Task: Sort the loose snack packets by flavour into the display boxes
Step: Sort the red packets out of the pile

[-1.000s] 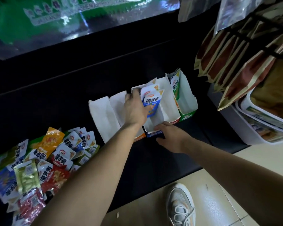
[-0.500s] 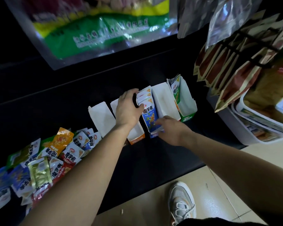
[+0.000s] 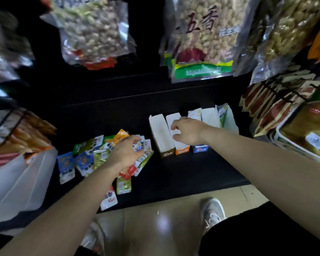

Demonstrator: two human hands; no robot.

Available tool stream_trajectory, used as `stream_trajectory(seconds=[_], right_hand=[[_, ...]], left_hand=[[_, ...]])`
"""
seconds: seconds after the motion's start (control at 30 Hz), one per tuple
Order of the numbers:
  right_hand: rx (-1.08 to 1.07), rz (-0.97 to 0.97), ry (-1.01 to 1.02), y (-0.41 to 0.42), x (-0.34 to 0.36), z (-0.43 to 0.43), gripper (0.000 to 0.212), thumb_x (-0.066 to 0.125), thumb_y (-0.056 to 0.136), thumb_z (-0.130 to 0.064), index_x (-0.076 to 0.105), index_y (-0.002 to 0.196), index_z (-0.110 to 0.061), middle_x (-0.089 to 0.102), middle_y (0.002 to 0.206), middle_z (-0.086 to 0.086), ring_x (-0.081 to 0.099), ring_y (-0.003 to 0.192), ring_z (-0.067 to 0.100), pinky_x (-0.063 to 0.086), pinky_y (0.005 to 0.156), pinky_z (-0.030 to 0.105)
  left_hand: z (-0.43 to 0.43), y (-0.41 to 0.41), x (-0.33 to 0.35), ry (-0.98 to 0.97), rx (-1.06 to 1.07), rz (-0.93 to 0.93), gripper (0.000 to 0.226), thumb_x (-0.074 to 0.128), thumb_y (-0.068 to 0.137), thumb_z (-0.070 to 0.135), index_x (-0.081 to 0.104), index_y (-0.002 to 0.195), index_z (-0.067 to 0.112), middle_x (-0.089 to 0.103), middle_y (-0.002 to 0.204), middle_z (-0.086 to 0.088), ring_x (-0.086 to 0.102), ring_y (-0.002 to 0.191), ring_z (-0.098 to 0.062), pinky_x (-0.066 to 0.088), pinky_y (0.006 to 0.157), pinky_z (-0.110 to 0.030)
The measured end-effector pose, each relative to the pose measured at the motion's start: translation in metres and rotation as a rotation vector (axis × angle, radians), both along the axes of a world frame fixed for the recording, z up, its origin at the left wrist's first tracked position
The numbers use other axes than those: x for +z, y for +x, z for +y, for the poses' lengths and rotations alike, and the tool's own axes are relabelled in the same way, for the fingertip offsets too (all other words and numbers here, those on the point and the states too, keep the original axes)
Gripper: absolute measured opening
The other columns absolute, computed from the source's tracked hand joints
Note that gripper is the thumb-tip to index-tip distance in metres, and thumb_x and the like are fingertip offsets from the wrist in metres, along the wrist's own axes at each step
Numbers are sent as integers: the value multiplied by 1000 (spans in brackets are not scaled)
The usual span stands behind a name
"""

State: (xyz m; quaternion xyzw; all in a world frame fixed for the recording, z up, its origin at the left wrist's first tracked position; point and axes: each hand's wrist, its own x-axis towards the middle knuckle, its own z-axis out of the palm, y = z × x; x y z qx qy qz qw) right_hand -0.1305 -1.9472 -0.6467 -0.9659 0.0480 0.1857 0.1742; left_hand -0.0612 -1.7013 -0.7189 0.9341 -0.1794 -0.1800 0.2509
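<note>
Left hand (image 3: 127,153) reaches down, fingers curled, pinching a blue packet (image 3: 139,146) in the pile (image 3: 87,161) just left of the boxes (image 3: 162,133). Right hand (image 3: 187,132) hovers over the boxes, loosely curled, empty.

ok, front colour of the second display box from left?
Orange: second display box, clearest in the head view.

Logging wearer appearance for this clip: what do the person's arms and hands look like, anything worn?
Both arms are bare as far as the frame shows: no sleeve on the left arm or right arm. The left hand and right hand wear no gloves; no watch, bracelet or ring shows, though the picture is slightly blurred.
</note>
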Motion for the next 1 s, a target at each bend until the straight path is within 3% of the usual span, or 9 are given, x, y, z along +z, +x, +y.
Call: stream_trajectory(seconds=[0.13, 0.27, 0.43, 0.5, 0.6, 0.7, 0.87, 1.0], right_hand=[[21, 48, 43, -1, -30, 48, 48, 52, 100, -36, 44, 145, -21, 40, 143, 3, 53, 120, 26, 45, 98, 36], [81, 143, 84, 4, -91, 100, 57, 52, 100, -37, 35, 151, -19, 37, 152, 9, 45, 135, 27, 41, 108, 39], [101, 244, 113, 13, -172, 152, 69, 54, 98, -40, 23, 158, -22, 25, 162, 5, 36, 142, 30, 40, 110, 42], [91, 204, 108, 19, -192, 171, 62, 53, 99, -40, 31, 154, -21, 27, 158, 5, 34, 140, 34, 41, 109, 45], [37, 34, 89, 33, -210, 195, 55, 55, 99, -41, 40, 147, -19, 34, 149, 8, 35, 137, 36, 43, 106, 50], [-55, -44, 52, 50, -225, 215, 59, 59, 96, -47, 42, 141, -14, 42, 141, 12, 42, 131, 36, 47, 99, 49], [-202, -84, -8, 64, -238, 223, 79, 77, 81, -50, 36, 135, -10, 46, 137, 17, 47, 126, 37, 50, 93, 47], [-239, -39, 34, 59, -237, 202, 64, 71, 87, -51, 44, 132, -15, 60, 125, 11, 60, 115, 32, 52, 84, 42]], left_hand=[[53, -14, -16, 86, 32, 74, 52, 67, 91, 43, 49, 137, 27, 57, 137, 6, 61, 111, -16, 47, 91, -26], [102, -20, -59, 210, 55, 122, 56, 67, 88, 46, 48, 137, 27, 57, 137, 2, 62, 108, -20, 53, 92, -35], [140, -22, -115, 276, 94, 213, 56, 66, 85, 44, 46, 135, 28, 50, 137, -4, 52, 124, -31, 49, 97, -45], [150, -25, -134, 274, 136, 224, 52, 67, 83, 42, 49, 130, 27, 48, 136, -5, 51, 124, -32, 48, 98, -48], [160, -32, -154, 256, 172, 171, 65, 70, 86, 39, 43, 143, 25, 37, 148, -4, 43, 131, -32, 43, 106, -47], [164, -36, -165, 252, 220, 117, 69, 74, 82, 39, 43, 142, 25, 39, 141, -1, 46, 125, -32, 47, 99, -45], [165, -35, -176, 138, 480, 137, 67, 77, 79, 37, 41, 132, 21, 40, 134, -5, 54, 116, -32, 50, 95, -48], [164, -31, -176, 103, 541, 143, 72, 80, 76, 38, 35, 130, 20, 42, 127, -5, 57, 110, -31, 52, 89, -46]])
